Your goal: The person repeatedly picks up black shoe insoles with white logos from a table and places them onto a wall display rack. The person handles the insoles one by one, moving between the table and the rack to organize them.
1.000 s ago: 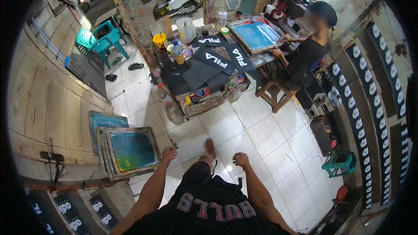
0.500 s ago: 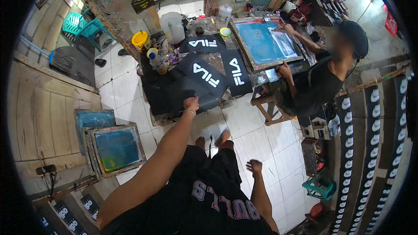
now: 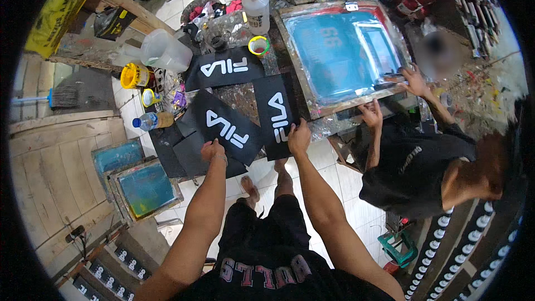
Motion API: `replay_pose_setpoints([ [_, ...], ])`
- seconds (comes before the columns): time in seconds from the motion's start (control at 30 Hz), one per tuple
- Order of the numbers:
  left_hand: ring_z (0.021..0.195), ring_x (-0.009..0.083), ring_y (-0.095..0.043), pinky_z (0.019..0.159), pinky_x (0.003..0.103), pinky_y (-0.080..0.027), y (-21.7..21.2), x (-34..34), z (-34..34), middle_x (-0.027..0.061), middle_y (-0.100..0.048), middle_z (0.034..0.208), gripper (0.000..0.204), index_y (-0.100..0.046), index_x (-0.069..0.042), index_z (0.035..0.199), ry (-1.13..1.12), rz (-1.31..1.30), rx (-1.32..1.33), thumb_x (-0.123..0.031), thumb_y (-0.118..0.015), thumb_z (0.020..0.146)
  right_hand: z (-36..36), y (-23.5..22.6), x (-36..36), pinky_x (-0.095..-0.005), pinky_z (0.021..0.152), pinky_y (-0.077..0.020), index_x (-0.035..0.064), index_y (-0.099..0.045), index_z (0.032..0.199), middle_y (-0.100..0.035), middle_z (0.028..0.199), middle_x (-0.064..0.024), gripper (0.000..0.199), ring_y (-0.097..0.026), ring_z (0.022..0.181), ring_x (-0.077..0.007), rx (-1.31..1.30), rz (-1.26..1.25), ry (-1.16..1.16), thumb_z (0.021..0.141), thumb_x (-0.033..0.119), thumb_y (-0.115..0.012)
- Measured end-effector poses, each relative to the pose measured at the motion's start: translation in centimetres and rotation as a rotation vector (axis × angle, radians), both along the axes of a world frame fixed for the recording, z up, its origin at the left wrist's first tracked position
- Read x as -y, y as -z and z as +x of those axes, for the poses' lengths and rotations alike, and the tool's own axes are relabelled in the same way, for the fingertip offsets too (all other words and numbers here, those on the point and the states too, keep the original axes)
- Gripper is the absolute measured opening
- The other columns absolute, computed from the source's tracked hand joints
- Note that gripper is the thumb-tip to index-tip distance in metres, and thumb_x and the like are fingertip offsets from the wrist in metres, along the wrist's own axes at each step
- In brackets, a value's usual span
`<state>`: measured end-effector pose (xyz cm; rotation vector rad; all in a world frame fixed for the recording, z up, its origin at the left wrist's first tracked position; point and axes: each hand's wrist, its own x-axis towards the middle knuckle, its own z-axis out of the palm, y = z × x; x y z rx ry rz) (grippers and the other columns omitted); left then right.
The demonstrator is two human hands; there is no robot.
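Three black sheets with white printed lettering lie on the cluttered worktable. My left hand (image 3: pixel 213 150), fingers curled together, pinches the lower left edge of the middle printed black sheet (image 3: pixel 239 120). The right-hand printed black sheet (image 3: pixel 273 97) is held at its right edge by my right hand (image 3: pixel 300 136), its thumb over the print side. Farther back rests the third printed black sheet (image 3: pixel 228 72), which neither hand touches. Plain black sheets (image 3: pixel 189 150) lie under and beside the middle one, partly hidden.
A co-worker at the right holds a squeegee (image 3: pixel 390 79) over a blue framed screen (image 3: pixel 334 56). Left on the table are a bottle (image 3: pixel 153 121), a yellow tub (image 3: pixel 135 76) and a translucent container (image 3: pixel 166 50). More framed screens (image 3: pixel 146 189) lean at the left.
My right hand has come up from my side onto the right sheet. My left hand has shifted to the middle sheet's edge. The co-worker's squeegee hand has moved nearer along the screen.
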<state>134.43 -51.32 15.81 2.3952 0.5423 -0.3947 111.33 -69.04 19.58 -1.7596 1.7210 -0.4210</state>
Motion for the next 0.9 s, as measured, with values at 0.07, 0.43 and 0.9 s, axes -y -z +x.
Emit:
replay_pose_setpoints([
  [0.07,0.082,0.022,-0.063,0.072,0.035,-0.05,0.0,0.4,0.0,0.0121,-0.067,0.089,0.029,-0.064,0.001,0.088,-0.025,0.1,0.003,-0.014,-0.08,0.069,1.8,0.3,1.8,-0.0498,0.078,-0.0439,-0.0029,-0.055,0.107,-0.058,0.097,-0.0277,0.029,-0.055,0.092,-0.0453,-0.059,0.075,0.04,0.084,0.015,-0.059],
  [0.43,0.06,0.0151,-0.055,0.053,0.03,-0.045,-4.0,-1.0,-0.7,0.0039,-0.063,0.076,0.019,-0.063,-0.004,0.082,-0.172,-0.369,0.033,-0.01,-0.077,0.07,1.1,2.2,3.3,-0.0356,0.069,-0.0439,0.0009,-0.063,0.09,-0.059,0.085,-0.0128,0.014,-0.058,0.077,-0.0258,0.102,0.03,0.038,0.078,0.008,-0.064],
  [0.9,0.058,0.0028,-0.047,0.048,0.019,-0.036,-21.9,-26.9,-3.7,-0.0005,-0.062,0.074,0.01,-0.056,-0.006,0.097,-0.212,-0.981,0.138,-0.012,-0.059,0.09,12.1,-20.9,-12.5,-0.0478,0.068,-0.0421,-0.0022,-0.052,0.097,-0.06,0.088,-0.0231,0.018,-0.056,0.08,-0.0442,0.141,-0.084,-1.089,0.081,0.006,-0.056],
])
